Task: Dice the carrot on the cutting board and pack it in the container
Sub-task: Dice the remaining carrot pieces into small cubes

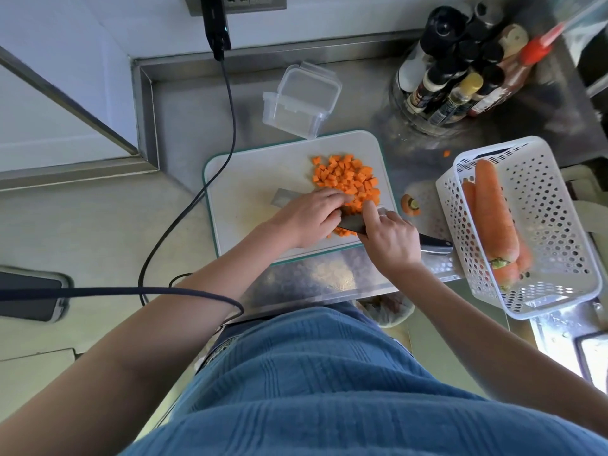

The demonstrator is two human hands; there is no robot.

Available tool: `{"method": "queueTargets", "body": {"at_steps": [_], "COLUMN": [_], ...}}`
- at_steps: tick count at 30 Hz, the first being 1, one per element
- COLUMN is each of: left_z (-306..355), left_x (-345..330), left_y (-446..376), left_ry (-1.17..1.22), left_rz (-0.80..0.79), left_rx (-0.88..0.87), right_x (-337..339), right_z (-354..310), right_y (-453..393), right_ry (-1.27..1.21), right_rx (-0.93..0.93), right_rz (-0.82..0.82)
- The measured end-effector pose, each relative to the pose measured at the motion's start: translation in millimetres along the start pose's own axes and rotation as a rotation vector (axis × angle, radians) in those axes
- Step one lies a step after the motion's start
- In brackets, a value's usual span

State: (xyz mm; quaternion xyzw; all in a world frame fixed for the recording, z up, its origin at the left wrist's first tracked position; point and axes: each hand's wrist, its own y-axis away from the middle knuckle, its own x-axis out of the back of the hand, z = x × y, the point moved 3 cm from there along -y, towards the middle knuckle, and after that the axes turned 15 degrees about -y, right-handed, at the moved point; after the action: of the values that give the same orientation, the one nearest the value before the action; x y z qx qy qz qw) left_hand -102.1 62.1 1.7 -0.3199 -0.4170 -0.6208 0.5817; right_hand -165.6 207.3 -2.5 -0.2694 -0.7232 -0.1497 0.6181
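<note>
Most of the dicing looks done: a heap of carrot cubes (348,181) sits on the right half of the board (250,192), mid-frame. The right hand (390,240) grips the knife (353,223), its fingers curled round the handle and the forefinger stretched up along the blade's back. The left hand (311,215) lies over the near edge of the heap, fingers bent down onto the carrot just beside the blade, so I judge the last bit is under the knife now.

Packing is not begun. The container (297,106) stands above the board in the upper middle of the frame, nothing orange in it, its lid (311,87) propped on top. By my reckoning what is left is a few more cuts, then moving the whole heap across.

One cube (446,154) lies stray on the tabletop (184,103) to the right of the board, and a cut-off end (410,204) rests just off the board's right edge. Whole carrots (493,209) wait in the basket (556,232) at right.

Hard to read: the piece being cut is hidden under both hands, so I cannot tell how much remains. The knife tip is covered by the left hand, and the handle's end pokes out behind the right wrist. A grey patch on the board left of the hand is unclear.
</note>
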Motion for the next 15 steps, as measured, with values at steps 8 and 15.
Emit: {"method": "queueTargets", "body": {"at_steps": [8,15], "left_z": [13,-1], "left_x": [-1,-3], "left_y": [-1,-20], "left_ry": [0.053,0.238], "left_rz": [0.057,0.079], "left_rx": [-0.037,0.129], "right_x": [0,-3], "right_z": [-1,1], "right_y": [-1,1], "right_ry": [0.021,0.022], "right_rx": [0.04,0.051], "right_rz": [0.005,-0.034]}}
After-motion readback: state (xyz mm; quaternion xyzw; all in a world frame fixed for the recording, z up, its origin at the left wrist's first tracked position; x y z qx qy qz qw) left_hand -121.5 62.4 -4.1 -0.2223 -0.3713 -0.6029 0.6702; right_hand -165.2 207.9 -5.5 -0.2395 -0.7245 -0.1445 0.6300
